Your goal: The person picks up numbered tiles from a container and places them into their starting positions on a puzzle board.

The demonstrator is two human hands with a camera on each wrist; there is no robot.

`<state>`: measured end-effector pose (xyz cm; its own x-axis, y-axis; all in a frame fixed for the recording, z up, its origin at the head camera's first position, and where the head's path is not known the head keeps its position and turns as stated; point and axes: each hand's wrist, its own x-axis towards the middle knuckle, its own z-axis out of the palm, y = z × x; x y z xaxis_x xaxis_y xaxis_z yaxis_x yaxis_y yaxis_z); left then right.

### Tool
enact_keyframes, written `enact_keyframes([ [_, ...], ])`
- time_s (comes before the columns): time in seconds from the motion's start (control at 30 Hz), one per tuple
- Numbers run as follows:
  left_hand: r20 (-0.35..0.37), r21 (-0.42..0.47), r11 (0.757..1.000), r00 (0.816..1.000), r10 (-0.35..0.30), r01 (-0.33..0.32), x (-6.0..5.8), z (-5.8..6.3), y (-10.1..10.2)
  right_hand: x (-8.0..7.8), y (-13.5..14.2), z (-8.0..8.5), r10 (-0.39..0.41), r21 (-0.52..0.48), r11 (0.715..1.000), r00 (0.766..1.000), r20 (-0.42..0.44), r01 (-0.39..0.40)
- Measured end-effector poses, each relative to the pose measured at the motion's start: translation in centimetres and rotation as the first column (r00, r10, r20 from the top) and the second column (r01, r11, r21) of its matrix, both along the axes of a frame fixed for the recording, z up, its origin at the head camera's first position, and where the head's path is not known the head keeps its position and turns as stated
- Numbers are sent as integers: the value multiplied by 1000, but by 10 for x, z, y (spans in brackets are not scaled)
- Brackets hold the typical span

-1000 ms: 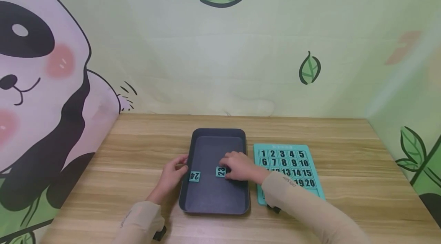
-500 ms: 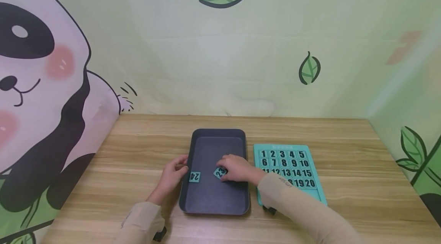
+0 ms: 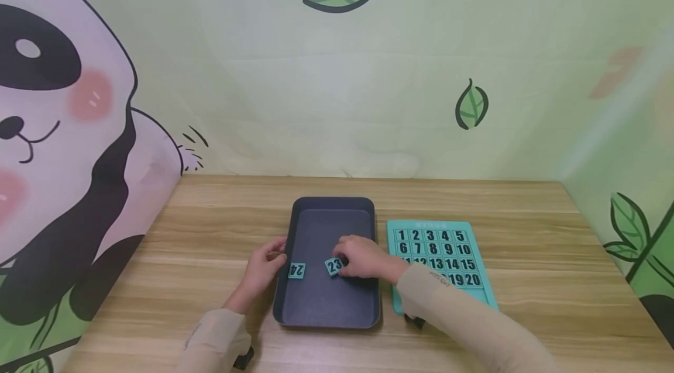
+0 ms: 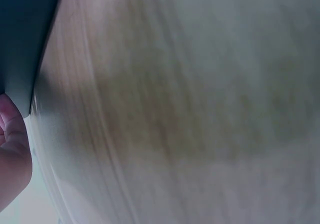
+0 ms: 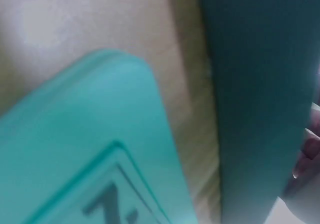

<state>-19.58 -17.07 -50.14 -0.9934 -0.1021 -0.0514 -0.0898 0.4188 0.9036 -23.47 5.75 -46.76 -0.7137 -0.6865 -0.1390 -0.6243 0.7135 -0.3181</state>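
Observation:
A dark rectangular tray [image 3: 316, 306] lies on the table, and a number tile marked 24 [image 3: 296, 270] sits upside down inside by its left wall. My right hand [image 3: 363, 257] reaches over the tray's right side and pinches the right edge of a turquoise tile marked 23 [image 3: 334, 266]. That tile is tilted slightly, its number readable. My left hand [image 3: 261, 268] rests against the tray's outer left wall, thumb and fingertips right at the rim. In the left wrist view, part of the left hand [image 4: 12, 149] shows beside the tray wall [image 4: 25, 34].
A turquoise number board [image 3: 429, 225] lies right of the tray, with numbered tiles in rows; my right forearm covers its lower left. In the right wrist view, the board's corner [image 5: 115, 84] is close to the tray wall [image 5: 260, 104]. A panda-printed backdrop [image 3: 253, 69] stands behind the wooden table [image 3: 210, 215].
The tile marked 23 has turned from sideways to nearly upright and shifted slightly left, with my right fingers still at it. My left hand stays at the tray.

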Motion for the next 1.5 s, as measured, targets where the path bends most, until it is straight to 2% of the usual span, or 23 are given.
enact_keyframes([
  [0.3,10,0,1000,1000,-10,10,1,2,0,9,12,20,5,-55,998,998,65,-1],
  [0.37,14,6,1000,1000,-15,15,2,6,1,12,17,23,14,-78,997,997,70,-9],
  [0.53,19,6,1000,1000,-12,12,1,5,1,21,35,31,21,-142,990,997,78,-10],
  [0.57,18,0,1000,1000,-12,12,0,1,0,23,39,33,13,-149,989,996,83,0],
  [0.77,16,-16,1000,1000,-14,14,0,1,0,33,64,42,-32,-194,980,994,104,51],
  [0.9,22,-12,1000,1000,-16,16,0,1,0,37,80,46,-26,-228,972,994,107,51],
  [1.13,32,-25,999,999,-21,21,0,2,-1,42,110,45,-33,-222,974,997,64,46],
  [1.3,39,-22,999,999,-23,23,-1,1,-1,47,131,41,-95,-184,977,993,66,106],
  [1.5,46,-15,1000,999,-19,19,-1,1,0,51,152,33,-139,-154,978,990,4,138],
])
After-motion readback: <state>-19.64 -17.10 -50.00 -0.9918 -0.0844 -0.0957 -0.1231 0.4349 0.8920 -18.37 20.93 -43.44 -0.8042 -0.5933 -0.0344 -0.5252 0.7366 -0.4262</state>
